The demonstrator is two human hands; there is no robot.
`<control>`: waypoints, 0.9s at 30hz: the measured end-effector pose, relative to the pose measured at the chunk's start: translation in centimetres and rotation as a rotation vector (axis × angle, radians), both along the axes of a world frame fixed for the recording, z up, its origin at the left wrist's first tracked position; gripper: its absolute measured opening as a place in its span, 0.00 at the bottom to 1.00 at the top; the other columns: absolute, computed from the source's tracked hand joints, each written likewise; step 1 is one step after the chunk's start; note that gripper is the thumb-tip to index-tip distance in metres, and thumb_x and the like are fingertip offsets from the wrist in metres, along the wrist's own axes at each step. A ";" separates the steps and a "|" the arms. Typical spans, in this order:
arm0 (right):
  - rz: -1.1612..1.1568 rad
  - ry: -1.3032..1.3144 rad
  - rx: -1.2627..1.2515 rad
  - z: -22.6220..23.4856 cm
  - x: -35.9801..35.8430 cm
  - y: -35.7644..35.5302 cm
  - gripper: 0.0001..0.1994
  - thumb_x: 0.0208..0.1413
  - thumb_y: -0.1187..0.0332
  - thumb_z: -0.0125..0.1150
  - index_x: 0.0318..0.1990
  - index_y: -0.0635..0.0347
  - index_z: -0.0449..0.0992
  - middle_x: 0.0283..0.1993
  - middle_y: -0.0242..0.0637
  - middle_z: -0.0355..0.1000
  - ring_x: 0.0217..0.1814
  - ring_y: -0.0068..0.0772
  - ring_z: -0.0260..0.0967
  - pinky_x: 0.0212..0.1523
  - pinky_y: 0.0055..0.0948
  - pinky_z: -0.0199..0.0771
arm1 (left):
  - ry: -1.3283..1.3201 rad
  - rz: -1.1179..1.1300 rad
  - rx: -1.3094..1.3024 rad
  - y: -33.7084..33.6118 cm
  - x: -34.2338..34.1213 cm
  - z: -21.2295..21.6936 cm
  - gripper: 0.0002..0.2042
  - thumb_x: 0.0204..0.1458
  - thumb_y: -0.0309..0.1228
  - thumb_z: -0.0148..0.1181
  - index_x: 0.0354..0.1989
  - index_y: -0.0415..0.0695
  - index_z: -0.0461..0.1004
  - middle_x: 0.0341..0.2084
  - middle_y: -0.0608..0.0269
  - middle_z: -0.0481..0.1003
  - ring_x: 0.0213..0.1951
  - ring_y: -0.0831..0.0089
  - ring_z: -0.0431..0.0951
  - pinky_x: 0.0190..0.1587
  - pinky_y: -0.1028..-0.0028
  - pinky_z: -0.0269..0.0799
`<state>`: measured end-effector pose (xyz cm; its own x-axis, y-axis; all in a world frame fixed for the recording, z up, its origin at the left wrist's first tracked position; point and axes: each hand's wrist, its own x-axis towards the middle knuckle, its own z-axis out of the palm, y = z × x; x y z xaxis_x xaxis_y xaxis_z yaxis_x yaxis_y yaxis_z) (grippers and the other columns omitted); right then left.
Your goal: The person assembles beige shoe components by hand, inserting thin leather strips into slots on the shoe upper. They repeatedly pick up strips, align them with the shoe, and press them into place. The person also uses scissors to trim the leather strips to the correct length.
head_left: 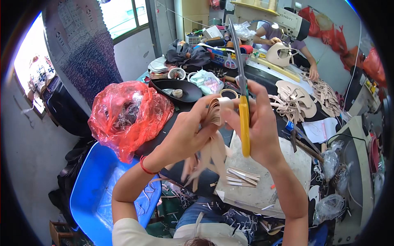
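Observation:
In front of me, my left hand [186, 129] is closed round a bundle of beige leather-like strips [214, 112]. The strips loop over at the top, and their loose ends [211, 158] hang down below the hand. My right hand [260, 123] grips a pair of scissors [245, 123] with a yellow handle, its long blades pointing up. The right thumb and fingertips reach to the top of the bundle, beside the left fingers. Under the hands, a pale worn board [279, 164] carries a small pile of cut strips [242, 177].
A red plastic bag [127, 115] and a blue tub [96, 180] stand at left. Behind the hands are a black tray [180, 88] and beige cut pieces [293, 98]. A hammer [293, 139] lies right. Another person's hand [313, 73] rests near a sewing machine [283, 20].

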<state>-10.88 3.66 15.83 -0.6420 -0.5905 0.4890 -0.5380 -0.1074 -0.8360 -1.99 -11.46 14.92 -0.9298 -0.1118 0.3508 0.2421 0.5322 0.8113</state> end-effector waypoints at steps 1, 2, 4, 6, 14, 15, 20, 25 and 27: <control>-0.054 0.059 -0.018 0.5 -0.3 -0.5 0.26 0.54 0.73 0.60 0.58 0.60 0.56 0.35 0.34 0.70 0.28 0.15 0.67 0.27 0.16 0.68 | 0.054 -0.052 0.039 -0.4 0.0 -0.6 0.22 0.53 0.20 0.55 0.58 0.35 0.60 0.40 0.60 0.76 0.43 0.78 0.75 0.48 0.75 0.71; -0.108 0.120 -0.035 0.9 -0.5 -1.0 0.25 0.54 0.73 0.60 0.58 0.60 0.56 0.34 0.33 0.69 0.28 0.14 0.67 0.26 0.15 0.68 | 0.112 -0.104 0.080 -0.9 -0.1 -1.3 0.21 0.54 0.22 0.56 0.56 0.35 0.62 0.41 0.60 0.75 0.44 0.78 0.74 0.49 0.74 0.71; -0.227 0.168 -0.054 2.2 -0.5 -1.4 0.24 0.55 0.72 0.59 0.57 0.62 0.56 0.31 0.32 0.69 0.26 0.14 0.65 0.26 0.15 0.67 | 0.139 -0.041 0.262 -1.5 0.2 -2.2 0.15 0.55 0.25 0.56 0.51 0.35 0.68 0.42 0.61 0.74 0.45 0.78 0.74 0.50 0.76 0.71; -0.151 0.093 -0.172 2.7 -0.7 -1.5 0.24 0.56 0.71 0.58 0.58 0.63 0.56 0.30 0.32 0.69 0.25 0.15 0.65 0.26 0.15 0.67 | 0.113 -0.050 0.383 -1.8 0.3 -2.9 0.13 0.55 0.24 0.56 0.49 0.35 0.69 0.41 0.61 0.74 0.45 0.78 0.74 0.49 0.77 0.71; -0.150 0.132 -0.266 3.2 -1.8 -0.9 0.22 0.57 0.68 0.58 0.55 0.67 0.59 0.30 0.30 0.69 0.24 0.16 0.66 0.26 0.15 0.68 | -0.058 -0.238 0.755 -1.2 0.1 -1.8 0.14 0.56 0.28 0.56 0.49 0.35 0.69 0.42 0.62 0.73 0.43 0.81 0.74 0.44 0.79 0.71; -0.162 0.131 -0.261 3.1 -1.6 -0.7 0.23 0.56 0.68 0.58 0.55 0.66 0.59 0.30 0.30 0.69 0.25 0.16 0.66 0.26 0.15 0.68 | -0.057 -0.194 0.738 -0.7 0.1 -1.6 0.14 0.57 0.30 0.55 0.48 0.36 0.68 0.40 0.64 0.73 0.43 0.81 0.73 0.44 0.77 0.71; -0.192 0.157 -0.319 1.5 -0.9 -1.5 0.24 0.56 0.70 0.58 0.57 0.63 0.56 0.32 0.33 0.68 0.27 0.17 0.68 0.26 0.16 0.69 | 0.317 0.192 0.043 1.7 -0.5 -2.6 0.13 0.49 0.35 0.63 0.38 0.40 0.70 0.31 0.58 0.71 0.35 0.70 0.76 0.38 0.74 0.71; -0.244 0.373 -0.236 0.2 -0.3 -2.0 0.26 0.57 0.73 0.56 0.60 0.60 0.52 0.34 0.33 0.67 0.30 0.15 0.64 0.29 0.14 0.63 | 0.268 0.273 -0.142 1.9 -1.3 -2.2 0.12 0.47 0.32 0.64 0.36 0.40 0.70 0.31 0.59 0.73 0.32 0.66 0.78 0.36 0.70 0.73; -0.295 0.341 -0.253 0.1 -0.7 -1.7 0.26 0.57 0.73 0.56 0.60 0.61 0.52 0.34 0.33 0.67 0.29 0.14 0.64 0.28 0.14 0.63 | 0.200 0.178 -0.028 1.7 -1.5 -1.8 0.12 0.48 0.31 0.63 0.36 0.40 0.69 0.32 0.57 0.75 0.34 0.68 0.79 0.37 0.73 0.73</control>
<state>-11.55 1.93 15.94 -0.5424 -0.2452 0.8036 -0.8134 -0.0861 -0.5753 -3.46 -9.80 13.17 -0.8082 -0.2548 0.5309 0.2966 0.6026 0.7409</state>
